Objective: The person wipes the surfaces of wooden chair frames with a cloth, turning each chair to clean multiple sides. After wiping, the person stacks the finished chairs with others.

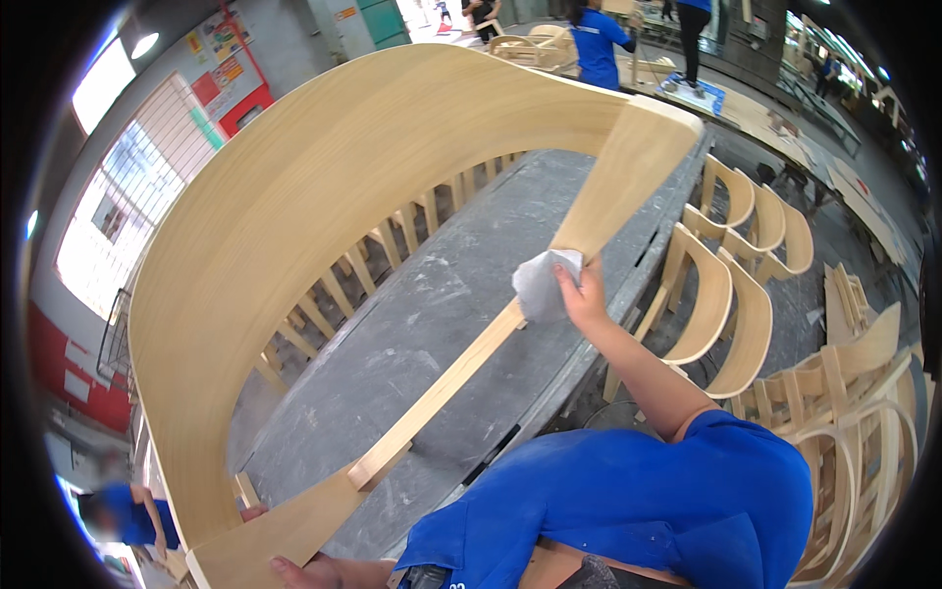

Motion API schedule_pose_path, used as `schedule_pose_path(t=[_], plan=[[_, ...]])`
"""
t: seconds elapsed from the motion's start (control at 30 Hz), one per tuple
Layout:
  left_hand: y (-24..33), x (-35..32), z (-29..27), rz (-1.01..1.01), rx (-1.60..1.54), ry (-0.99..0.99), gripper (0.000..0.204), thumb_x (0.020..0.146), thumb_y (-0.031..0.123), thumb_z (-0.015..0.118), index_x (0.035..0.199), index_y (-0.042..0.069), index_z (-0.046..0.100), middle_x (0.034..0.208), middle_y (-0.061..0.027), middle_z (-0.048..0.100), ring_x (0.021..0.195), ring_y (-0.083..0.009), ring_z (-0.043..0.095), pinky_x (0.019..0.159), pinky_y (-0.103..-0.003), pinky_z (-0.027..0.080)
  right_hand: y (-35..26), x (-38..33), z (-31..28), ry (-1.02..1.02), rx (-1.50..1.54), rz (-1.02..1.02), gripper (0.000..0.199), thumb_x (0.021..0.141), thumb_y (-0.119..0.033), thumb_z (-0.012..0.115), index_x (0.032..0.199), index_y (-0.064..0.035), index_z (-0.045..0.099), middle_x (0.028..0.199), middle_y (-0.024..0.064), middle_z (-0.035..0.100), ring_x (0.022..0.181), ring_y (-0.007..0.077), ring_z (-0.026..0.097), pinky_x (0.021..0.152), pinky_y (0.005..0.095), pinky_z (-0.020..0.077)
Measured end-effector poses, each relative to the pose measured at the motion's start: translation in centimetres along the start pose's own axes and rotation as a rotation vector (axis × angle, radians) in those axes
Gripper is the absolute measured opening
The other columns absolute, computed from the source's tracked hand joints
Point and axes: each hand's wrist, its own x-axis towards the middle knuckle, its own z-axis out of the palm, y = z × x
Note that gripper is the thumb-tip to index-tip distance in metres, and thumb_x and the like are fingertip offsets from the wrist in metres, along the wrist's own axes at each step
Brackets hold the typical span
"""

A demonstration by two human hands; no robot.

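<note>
Presses a crumpled white cloth (540, 285) to the narrow inner end of the right tapered panel (633, 167) of a pale wooden frame (285, 187), pinching cloth and wood with the right hand (586, 296), thumb on the near side and other fingers mostly hidden. Grasps the left tapered panel (285, 530) with the left hand (324, 572), thumb over the lower edge and fingertips showing past the upper edge. Has the frame directly in front, over a grey bench (392, 344), with the broad curved back arching from lower left to upper right. Cannot tell from this angle about contact between frame and bench top. Shows a narrow wooden rail (442, 393) running from the left panel toward the cloth.

Reveals, beyond the curve, a row of pale uprights (337, 290) along the far side of the bench. Includes, at right, several curved chair frames (706, 304) near the bench edge, with slatted wooden frames (834, 388) crowded together farther down. Takes in a person in blue (597, 44) in the background and another blue-clad person (137, 515) at lower left, both well apart from the hands.
</note>
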Motion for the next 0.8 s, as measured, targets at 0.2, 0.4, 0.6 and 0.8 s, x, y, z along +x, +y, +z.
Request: schedule_pose_path(t=[0.2,0.4,0.6,0.8], plan=[[0.3,0.0,0.9,0.097,0.148,-0.021,0.078,0.077,0.052,0.060,0.124,-0.007,0.041,0.101,-0.0218,0.052,0.093,-0.0290,0.051,0.078,-0.039,0.042,0.0,0.2,-0.1,0.002,0.088,0.057,0.023,0.092,-0.016,0.060,0.104,0.0027,0.064,0.120,0.0179,0.048,0.109,0.0325,0.050,0.095,0.0407,0.0395],[0.2,-0.5,0.7,0.101,0.159,-0.018,0.069,0.078,0.048,0.056,0.120,-0.006,0.045,0.102,-0.0206,0.051,0.093,-0.0294,0.050,0.078,-0.040,0.041,-0.4,0.2,-0.3,0.015,0.067,0.027,0.024,0.093,-0.017,0.058,0.105,0.0032,0.064,0.118,0.0165,0.047,0.109,0.0312,0.050,0.094,0.0396,0.0399],[0.9,-1.4,0.5,-0.007,0.066,0.036,0.064,0.082,0.047,0.053,0.118,-0.006,0.048,0.112,-0.0204,0.048,0.107,-0.0287,0.050,0.090,-0.041,0.042,-0.9,0.0,-1.0,-0.044,0.215,0.118,0.024,0.093,-0.017,0.058,0.105,0.0023,0.065,0.117,0.0153,0.049,0.111,0.0303,0.048,0.094,0.0385,0.0397],[1.7,-3.2,0.2,-0.036,-0.303,0.084,0.052,0.073,0.003,0.065,0.122,-0.005,0.050,0.121,-0.0216,0.055,0.105,-0.0290,0.058,0.096,-0.042,0.045,-1.5,0.0,-1.8,-0.088,0.157,0.091,0.023,0.094,-0.015,0.056,0.108,0.0004,0.065,0.115,0.0138,0.050,0.108,0.0272,0.048,0.092,0.0377,0.0401]])
